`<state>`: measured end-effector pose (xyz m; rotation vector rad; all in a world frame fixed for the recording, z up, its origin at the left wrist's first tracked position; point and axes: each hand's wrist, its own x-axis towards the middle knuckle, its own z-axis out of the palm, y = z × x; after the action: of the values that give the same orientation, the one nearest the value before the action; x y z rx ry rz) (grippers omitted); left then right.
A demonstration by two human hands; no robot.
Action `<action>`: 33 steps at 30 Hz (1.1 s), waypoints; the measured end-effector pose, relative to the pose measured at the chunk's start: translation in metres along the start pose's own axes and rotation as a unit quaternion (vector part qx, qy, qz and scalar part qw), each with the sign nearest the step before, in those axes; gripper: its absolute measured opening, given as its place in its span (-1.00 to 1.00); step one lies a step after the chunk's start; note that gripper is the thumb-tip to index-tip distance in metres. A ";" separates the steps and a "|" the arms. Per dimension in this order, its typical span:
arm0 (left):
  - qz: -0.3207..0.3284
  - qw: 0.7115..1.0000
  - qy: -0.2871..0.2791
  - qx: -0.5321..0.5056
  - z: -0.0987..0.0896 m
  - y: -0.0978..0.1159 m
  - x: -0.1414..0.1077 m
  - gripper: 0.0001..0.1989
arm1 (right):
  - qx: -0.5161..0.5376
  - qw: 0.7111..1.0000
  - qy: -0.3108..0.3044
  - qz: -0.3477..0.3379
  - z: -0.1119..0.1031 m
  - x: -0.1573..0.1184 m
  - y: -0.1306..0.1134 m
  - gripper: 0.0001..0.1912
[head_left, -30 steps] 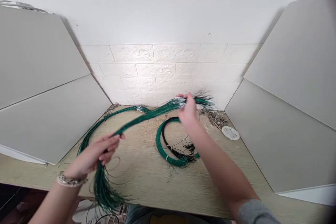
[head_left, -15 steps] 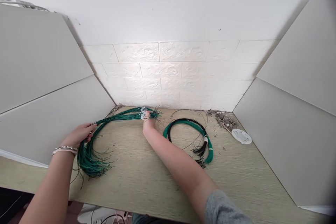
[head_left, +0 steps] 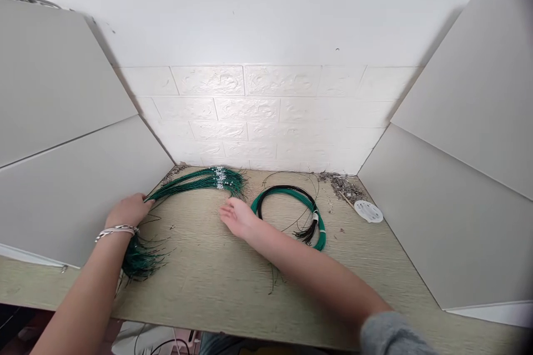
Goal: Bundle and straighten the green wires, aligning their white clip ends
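Observation:
A bundle of thin green wires [head_left: 187, 179] curves over the tabletop, with small white connectors [head_left: 220, 177] near its far end and the wire tips fanned out beyond them. My left hand [head_left: 130, 211] is closed around the bundle at its bend on the left; the palm hides part of the wires. Below that hand the loose tail [head_left: 144, 259] spreads on the table. Just in front of the fanned tips is my right hand [head_left: 236, 217], palm turned up, fingers loosely apart and holding nothing I can see.
Right of my right hand lies a coil of green and black wires [head_left: 287, 189] with white ties; my forearm covers its lower part. Debris [head_left: 347, 188] and a white perforated disc [head_left: 368, 211] sit in the back right corner. Grey panels [head_left: 441, 194] flank the wooden table [head_left: 216, 288].
My right hand has let go of the connector end and drawn back toward me, its fingers opening. The wire tips now spread wider. My left hand stays on the bundle, turned more palm-down.

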<state>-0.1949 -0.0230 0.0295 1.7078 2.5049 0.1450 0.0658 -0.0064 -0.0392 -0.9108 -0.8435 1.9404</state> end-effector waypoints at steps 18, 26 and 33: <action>0.213 0.346 -0.367 -0.837 0.067 0.211 -0.079 -0.18 | 0.162 0.983 -0.024 -0.077 -0.151 -0.105 -0.060 -0.49; 0.222 0.345 -0.394 -0.822 0.071 0.199 -0.077 -0.14 | 0.154 0.984 -0.006 -0.088 -0.149 -0.114 -0.058 -0.48; 0.227 0.332 -0.392 -0.827 0.074 0.199 -0.073 -0.18 | 0.148 0.985 -0.033 -0.082 -0.144 -0.116 -0.056 -0.59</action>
<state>0.0249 -0.0173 -0.0137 0.7490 0.1842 1.0520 0.2541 -0.0505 -0.0353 -0.5855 -0.6224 1.8962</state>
